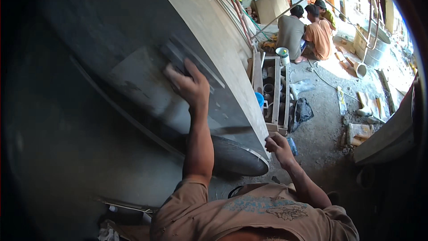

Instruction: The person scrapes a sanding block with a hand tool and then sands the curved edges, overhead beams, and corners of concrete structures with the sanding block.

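Observation:
My left hand (191, 84) is closed round the handle of a flat plastering trowel (213, 75), blurred by motion. The blade lies against a wide dark grey smoothed surface (142, 78), close to its pale board edge (225, 58). A lighter wet-looking patch shows below the tool. Beside the front corner of the board, my right hand (281, 149) has its fingers curled; anything inside them is hidden. Under that corner, a dark rounded end (240, 158) with a thin light rim juts out.
Three people (314, 33) crouch at the far right. Nearer stand a wooden crate (276, 116), a white bucket (282, 53) and a black plastic bag (304, 110). Boots (365, 105) and a large metal tub (379, 44) are at the right. Scaffold poles (236, 6) lean behind the board.

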`<state>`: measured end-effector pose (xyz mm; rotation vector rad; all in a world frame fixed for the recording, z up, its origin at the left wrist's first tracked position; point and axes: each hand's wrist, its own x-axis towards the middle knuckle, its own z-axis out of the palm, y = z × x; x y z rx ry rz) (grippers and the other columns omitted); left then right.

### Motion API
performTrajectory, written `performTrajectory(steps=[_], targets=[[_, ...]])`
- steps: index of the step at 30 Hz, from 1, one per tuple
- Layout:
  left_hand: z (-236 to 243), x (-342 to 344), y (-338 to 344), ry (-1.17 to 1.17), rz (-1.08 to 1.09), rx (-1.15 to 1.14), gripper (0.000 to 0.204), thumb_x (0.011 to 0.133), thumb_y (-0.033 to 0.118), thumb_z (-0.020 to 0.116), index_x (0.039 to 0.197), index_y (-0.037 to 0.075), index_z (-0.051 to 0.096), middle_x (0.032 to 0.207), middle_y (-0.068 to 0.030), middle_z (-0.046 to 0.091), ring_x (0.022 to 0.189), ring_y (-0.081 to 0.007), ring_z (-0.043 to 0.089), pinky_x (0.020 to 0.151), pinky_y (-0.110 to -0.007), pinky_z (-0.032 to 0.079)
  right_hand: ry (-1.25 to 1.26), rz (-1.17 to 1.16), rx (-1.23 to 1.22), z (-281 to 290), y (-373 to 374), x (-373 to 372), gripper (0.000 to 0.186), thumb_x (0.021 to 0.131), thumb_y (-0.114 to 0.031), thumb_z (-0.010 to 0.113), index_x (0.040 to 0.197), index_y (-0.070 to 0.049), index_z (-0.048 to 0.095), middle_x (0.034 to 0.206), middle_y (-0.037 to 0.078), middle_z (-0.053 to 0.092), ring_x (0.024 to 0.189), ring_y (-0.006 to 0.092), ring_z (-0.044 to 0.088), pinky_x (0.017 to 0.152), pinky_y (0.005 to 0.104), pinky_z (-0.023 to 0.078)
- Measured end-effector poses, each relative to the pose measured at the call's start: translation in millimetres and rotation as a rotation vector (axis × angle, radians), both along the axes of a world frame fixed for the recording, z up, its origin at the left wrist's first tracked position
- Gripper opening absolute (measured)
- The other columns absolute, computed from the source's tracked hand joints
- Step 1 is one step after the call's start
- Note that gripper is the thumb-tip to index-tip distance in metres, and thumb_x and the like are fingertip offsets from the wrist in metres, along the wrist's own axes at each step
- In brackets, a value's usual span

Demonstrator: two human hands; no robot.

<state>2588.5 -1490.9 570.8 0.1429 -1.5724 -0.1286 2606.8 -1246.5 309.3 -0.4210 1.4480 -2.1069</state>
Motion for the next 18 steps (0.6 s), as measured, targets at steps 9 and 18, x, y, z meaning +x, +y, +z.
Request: performTrajectory(steps=[9, 18], targets=[[159.3, -4.4, -25.2, 0.059, 0.347, -0.025, 0.039, 0.098, 0.021, 0.057, 0.116, -0.012, 0.045, 0.103, -0.0329, 0.057, 0.093, -0.049, 0.062, 0.077, -0.053, 0.052, -0.051, -0.112, 0.114, -24.2, 7.8, -27.8, 0.014, 0.099, -0.014, 0.056, 0.098, -0.001, 0.06, 0.081, 0.004, 0.062, 0.071, 0.0108, 0.056, 0.065, 0.0261, 0.046], [77.8, -36.1, -97.3, 0.251, 0.613, -0.459, 0.052, 0.096, 0.02, 0.06, 0.133, -0.014, 0.043, 0.116, -0.0351, 0.058, 0.104, -0.0498, 0.06, 0.089, -0.052, 0.05, 0.051, -0.058, 0.22, -32.2, 14.6, -38.3, 0.017, 0.097, -0.013, 0.056, 0.102, 0.002, 0.061, 0.083, 0.006, 0.063, 0.071, 0.0135, 0.058, 0.066, 0.0288, 0.049]])
